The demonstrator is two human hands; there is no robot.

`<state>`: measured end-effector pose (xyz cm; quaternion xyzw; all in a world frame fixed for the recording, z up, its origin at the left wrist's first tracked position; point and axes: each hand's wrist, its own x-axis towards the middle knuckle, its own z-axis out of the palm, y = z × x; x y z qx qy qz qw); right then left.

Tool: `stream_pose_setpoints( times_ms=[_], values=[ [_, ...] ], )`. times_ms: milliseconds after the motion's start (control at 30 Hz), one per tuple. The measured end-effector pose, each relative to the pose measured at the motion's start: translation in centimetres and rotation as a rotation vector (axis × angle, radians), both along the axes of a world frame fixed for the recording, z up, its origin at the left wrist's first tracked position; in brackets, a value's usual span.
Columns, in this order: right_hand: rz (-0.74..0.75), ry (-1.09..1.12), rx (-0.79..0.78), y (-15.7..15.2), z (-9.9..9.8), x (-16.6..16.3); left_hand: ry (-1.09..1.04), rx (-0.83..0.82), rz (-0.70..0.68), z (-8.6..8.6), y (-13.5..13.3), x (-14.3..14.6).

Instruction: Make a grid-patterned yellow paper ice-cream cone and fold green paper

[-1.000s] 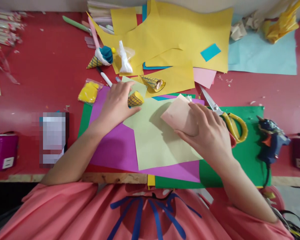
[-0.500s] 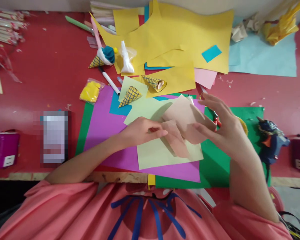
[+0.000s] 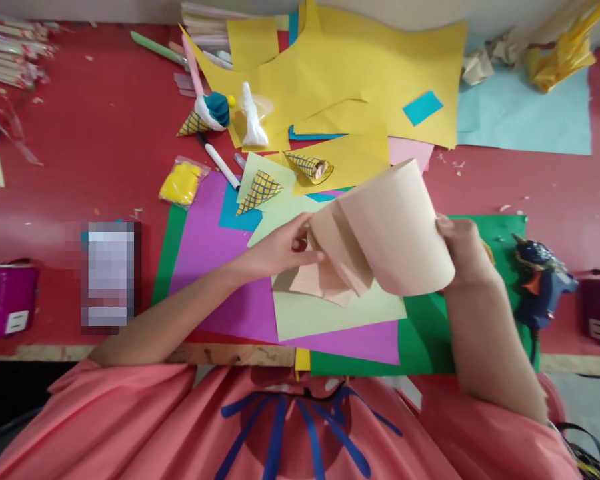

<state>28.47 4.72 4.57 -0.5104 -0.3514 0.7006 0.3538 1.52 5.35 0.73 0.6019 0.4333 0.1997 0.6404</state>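
Observation:
A peach paper sheet (image 3: 400,230) is lifted and bent into a wide curve above the middle of the worktable. Fingers of my right hand (image 3: 464,248) grip its right edge, with the fingertips partly hidden behind it. At its left side, my left hand (image 3: 293,245) pinches a folded peach piece (image 3: 341,250) between thumb and fingers. Another peach scrap (image 3: 320,280) shows below that hand; whether it is joined to the rest I cannot tell. Beneath lies pale green paper (image 3: 340,320) on a purple sheet (image 3: 220,293).
Behind are paper cones with a grid pattern (image 3: 260,192), a decorated cone (image 3: 205,115), a yellow clay packet (image 3: 183,183) and large yellow paper (image 3: 380,53). A blue glue gun (image 3: 545,287) stands at right on green paper (image 3: 430,347). A blurred-out phone-like object (image 3: 110,273) lies at left.
My right hand has moved right and closed on the peach sheet, raising and curving it. The folded peach paper at my left hand has lifted too, and that hand has shifted slightly up.

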Motion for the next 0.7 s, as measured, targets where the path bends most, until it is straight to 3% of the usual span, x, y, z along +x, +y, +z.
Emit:
stream_pose_setpoints(
  times_ms=[67, 133, 233, 400, 533, 600, 700],
  values=[
    [-0.136, 0.073, -0.047, 0.4, -0.8, 0.1, -0.08, -0.074, -0.014, 0.2, 0.1, 0.2],
    [-0.213, 0.09, -0.023, 0.7, -1.5, 0.2, -0.115, -0.121, 0.065, 0.2, 0.1, 0.3],
    [-0.189, 0.121, 0.037, 0.8, -2.2, 0.4, -0.135, -0.125, 0.182, 0.1, 0.0, 0.3],
    [-0.101, 0.097, 0.007, 0.2, -2.4, 0.5, 0.032, 0.091, 0.161, 0.0, -0.2, 0.2],
    [-0.103, 0.137, 0.018, -0.3, -2.1, -0.5, 0.134, 0.326, 0.232, 0.2, -0.3, 0.2],
    [-0.145, 0.14, 0.075, -0.3, -2.2, -0.9, 0.139, 0.411, 0.262, 0.2, -0.4, 0.1],
    [-0.325, 0.118, 0.198, 0.3, -2.3, -0.6, 0.16, 0.469, 0.328, 0.2, -0.5, -0.1]
  ],
)
